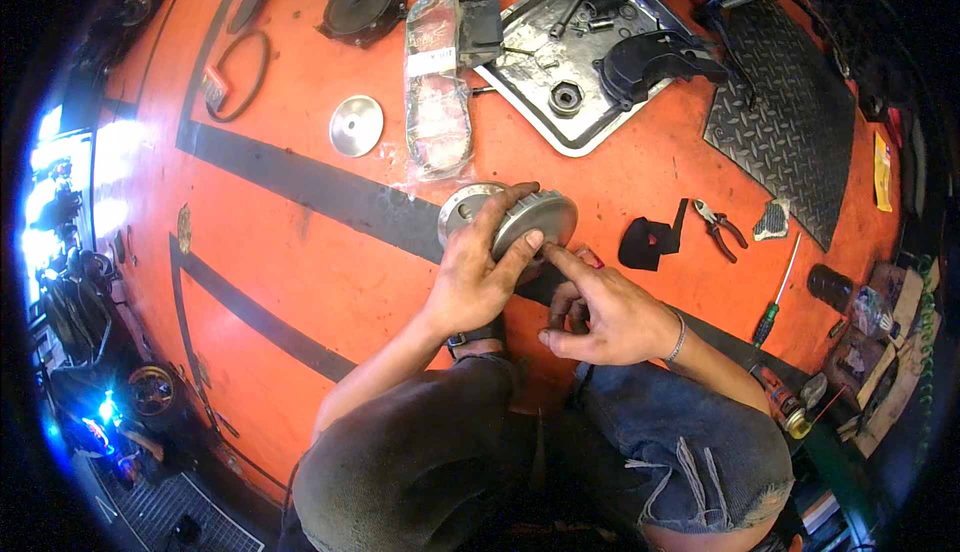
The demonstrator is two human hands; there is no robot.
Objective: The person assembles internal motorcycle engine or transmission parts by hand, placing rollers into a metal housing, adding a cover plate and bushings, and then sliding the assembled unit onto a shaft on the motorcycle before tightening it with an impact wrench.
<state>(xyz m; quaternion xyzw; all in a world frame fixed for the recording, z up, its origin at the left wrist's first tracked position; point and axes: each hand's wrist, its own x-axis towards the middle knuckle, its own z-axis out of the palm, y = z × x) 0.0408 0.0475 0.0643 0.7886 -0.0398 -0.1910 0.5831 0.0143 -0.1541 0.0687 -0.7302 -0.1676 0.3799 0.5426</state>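
Hands on a round metal drum on the orange floor

The left hand [472,277] hides part of the ribbed grey drum [530,220], fingers wrapped over its rim. The right hand [600,314], just beside the drum, points one finger at it, the rest curled, holding nothing visible.

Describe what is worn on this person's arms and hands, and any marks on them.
Both forearms are bare, with no sleeves in view and no gloves. The left hand is smudged with dark grime across its back and fingers. The right hand is smudged too, more lightly, and a thin bracelet circles its wrist.
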